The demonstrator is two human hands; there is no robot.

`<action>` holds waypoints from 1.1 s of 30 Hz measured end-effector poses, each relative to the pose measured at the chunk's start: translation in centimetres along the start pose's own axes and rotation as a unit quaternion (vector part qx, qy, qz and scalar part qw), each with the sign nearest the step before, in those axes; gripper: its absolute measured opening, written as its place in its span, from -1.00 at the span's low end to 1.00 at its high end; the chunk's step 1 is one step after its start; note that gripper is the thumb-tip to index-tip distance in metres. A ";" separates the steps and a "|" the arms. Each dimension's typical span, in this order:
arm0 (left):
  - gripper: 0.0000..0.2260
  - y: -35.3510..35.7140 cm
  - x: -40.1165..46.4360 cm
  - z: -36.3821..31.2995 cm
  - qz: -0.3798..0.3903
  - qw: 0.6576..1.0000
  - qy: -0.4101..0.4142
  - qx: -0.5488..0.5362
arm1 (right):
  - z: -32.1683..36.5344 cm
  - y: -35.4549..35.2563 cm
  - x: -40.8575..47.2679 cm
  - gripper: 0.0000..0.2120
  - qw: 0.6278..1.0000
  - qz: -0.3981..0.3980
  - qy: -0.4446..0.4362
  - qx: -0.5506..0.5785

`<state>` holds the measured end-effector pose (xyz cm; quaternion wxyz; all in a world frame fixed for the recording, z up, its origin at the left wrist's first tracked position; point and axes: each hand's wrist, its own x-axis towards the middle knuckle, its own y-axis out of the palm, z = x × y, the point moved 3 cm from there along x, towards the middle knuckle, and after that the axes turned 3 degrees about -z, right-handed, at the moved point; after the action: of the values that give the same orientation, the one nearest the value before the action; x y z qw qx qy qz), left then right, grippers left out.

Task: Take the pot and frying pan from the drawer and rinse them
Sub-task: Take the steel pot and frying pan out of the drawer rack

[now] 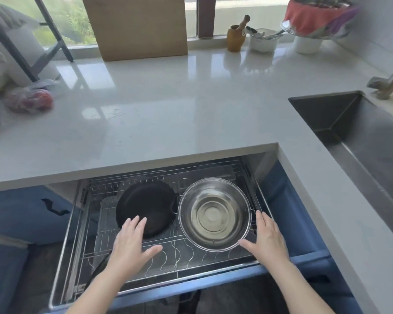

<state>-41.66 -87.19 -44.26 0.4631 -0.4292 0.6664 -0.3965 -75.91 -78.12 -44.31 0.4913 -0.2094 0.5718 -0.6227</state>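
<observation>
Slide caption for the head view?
Open hands, left and right, reach for frying pan and pot in open drawer.

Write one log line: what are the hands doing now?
drawer: open | left hand: open over frying pan | right hand: open beside pot | nothing lifted
</observation>
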 end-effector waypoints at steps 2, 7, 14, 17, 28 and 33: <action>-0.13 0.7 3.2 -1.9 0.042 0.998 0.045 0.017 | -0.9 0.1 2.7 0.06 0.999 0.032 -0.020 -0.013; -0.01 3.3 10.5 -3.9 0.112 0.986 0.116 0.051 | -2.5 1.4 7.8 0.18 0.992 0.116 -0.048 -0.004; 0.16 7.0 16.2 -4.0 0.200 0.967 0.144 0.070 | -4.7 5.2 11.6 0.27 0.982 0.181 -0.061 -0.005; 0.21 8.0 17.5 -4.0 0.214 0.962 0.154 0.073 | -4.9 6.1 12.2 0.29 0.980 0.184 -0.069 -0.016; 0.32 9.1 21.0 -4.2 0.252 0.941 0.209 0.083 | -4.2 7.3 12.7 0.45 0.984 0.140 -0.072 -0.082; 0.31 9.3 20.9 -4.3 0.221 0.944 0.237 0.068 | -4.2 7.4 12.8 0.48 0.983 0.148 -0.074 -0.077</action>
<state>-51.92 -103.27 -57.56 0.3962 -0.1325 0.8062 -0.4189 -82.08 -85.88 -56.01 0.6016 -0.2054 0.6046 -0.4800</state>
